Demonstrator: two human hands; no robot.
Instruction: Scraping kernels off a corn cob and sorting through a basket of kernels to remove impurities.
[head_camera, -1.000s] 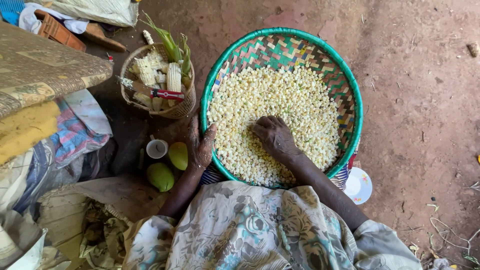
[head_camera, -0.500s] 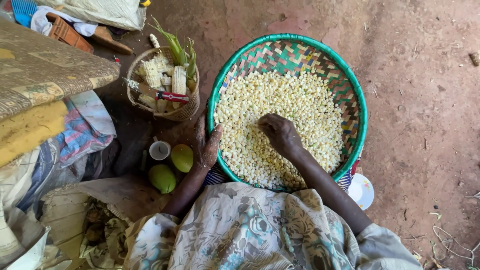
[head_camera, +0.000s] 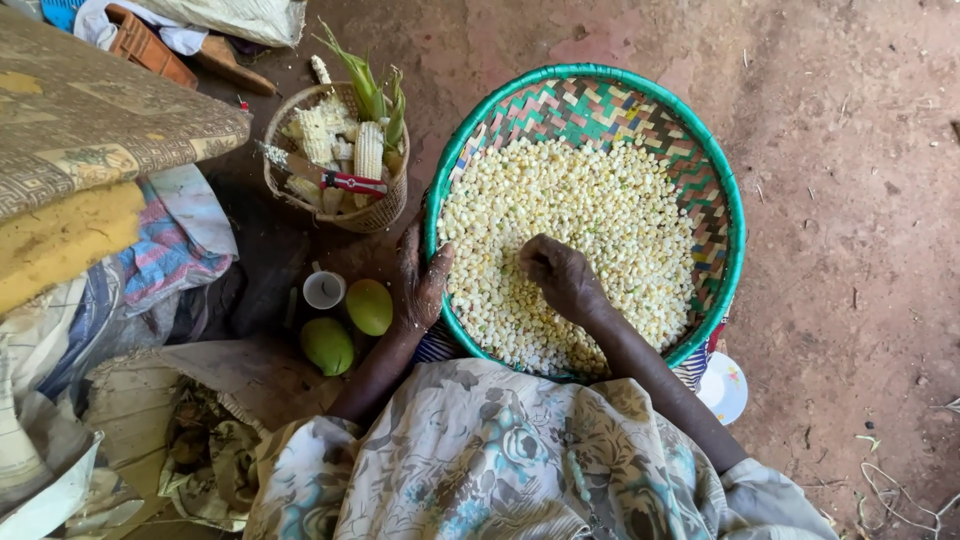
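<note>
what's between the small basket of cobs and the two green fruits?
Head view: a small white cup on bare dirt, just below the small basket and beside the upper green fruit.

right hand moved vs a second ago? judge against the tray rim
Barely. The right hand rests in the maize kernels at much the same spot relative to the green rim of the woven tray; the whole view shifted instead.

Kernels (head_camera: 590, 230) in tray (head_camera: 600, 95), w/ small basket (head_camera: 345, 215) left (cobs (head_camera: 345, 145) inside), fruits (head_camera: 350, 322) nearer.
</note>
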